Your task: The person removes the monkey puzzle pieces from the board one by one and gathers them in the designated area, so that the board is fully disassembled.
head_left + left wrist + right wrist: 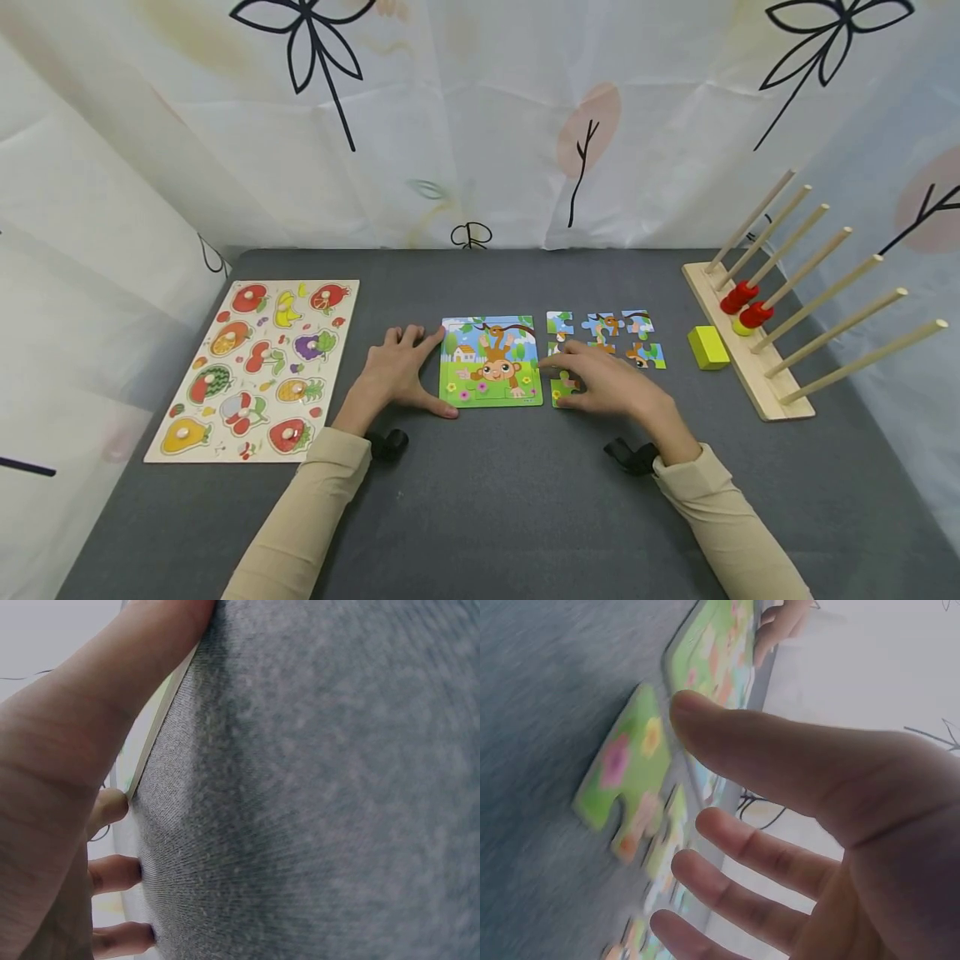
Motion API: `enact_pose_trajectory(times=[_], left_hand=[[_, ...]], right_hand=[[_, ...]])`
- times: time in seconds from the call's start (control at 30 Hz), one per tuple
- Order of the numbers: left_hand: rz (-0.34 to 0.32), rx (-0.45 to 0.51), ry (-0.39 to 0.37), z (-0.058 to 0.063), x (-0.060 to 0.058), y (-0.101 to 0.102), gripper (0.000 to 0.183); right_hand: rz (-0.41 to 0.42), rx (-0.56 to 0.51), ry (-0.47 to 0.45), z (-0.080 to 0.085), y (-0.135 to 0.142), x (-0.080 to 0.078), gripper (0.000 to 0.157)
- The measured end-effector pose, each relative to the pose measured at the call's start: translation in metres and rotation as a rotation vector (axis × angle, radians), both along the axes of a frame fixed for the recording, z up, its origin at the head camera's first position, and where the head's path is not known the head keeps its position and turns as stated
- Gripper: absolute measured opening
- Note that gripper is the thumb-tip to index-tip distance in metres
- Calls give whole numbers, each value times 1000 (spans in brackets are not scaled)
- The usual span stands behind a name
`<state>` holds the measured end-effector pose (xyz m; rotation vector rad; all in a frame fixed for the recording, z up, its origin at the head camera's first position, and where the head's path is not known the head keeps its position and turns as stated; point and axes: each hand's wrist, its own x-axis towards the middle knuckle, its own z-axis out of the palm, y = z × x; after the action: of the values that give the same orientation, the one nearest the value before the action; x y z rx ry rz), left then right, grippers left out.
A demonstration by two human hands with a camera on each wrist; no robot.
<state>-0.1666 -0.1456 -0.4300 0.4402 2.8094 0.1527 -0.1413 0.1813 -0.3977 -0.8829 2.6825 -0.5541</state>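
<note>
A square jigsaw puzzle board (pixel 491 362) with a monkey picture lies flat in the middle of the table. My left hand (pixel 400 372) is at its left side, thumb and index finger spread and touching the board's edge. Beside the board's right edge, my right hand (pixel 603 382) hovers over loose puzzle pieces (pixel 639 323) and hides some of them. In the right wrist view, its thumb and fingers are apart with nothing between them. A green corner piece with flowers (pixel 634 761) lies on the table near that thumb.
On the left lies a wooden fruit peg board (pixel 258 333). A wooden peg rack (pixel 750 350) with upright rods stands at the right, with red beads (pixel 738 297) on it. Next to it sits a yellow-green block (pixel 708 347). Patterned white cloth (pixel 480 125) hangs behind the grey table (pixel 495 508).
</note>
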Motion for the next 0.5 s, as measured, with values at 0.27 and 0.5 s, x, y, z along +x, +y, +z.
enact_pose_trajectory(times=[0.27, 0.5], left_hand=[[-3, -5, 9, 0, 0, -1, 133], [-9, -8, 11, 1, 0, -1, 133]], right_hand=[[46, 7, 15, 1, -28, -6, 51], [71, 13, 25, -2, -52, -7, 49]])
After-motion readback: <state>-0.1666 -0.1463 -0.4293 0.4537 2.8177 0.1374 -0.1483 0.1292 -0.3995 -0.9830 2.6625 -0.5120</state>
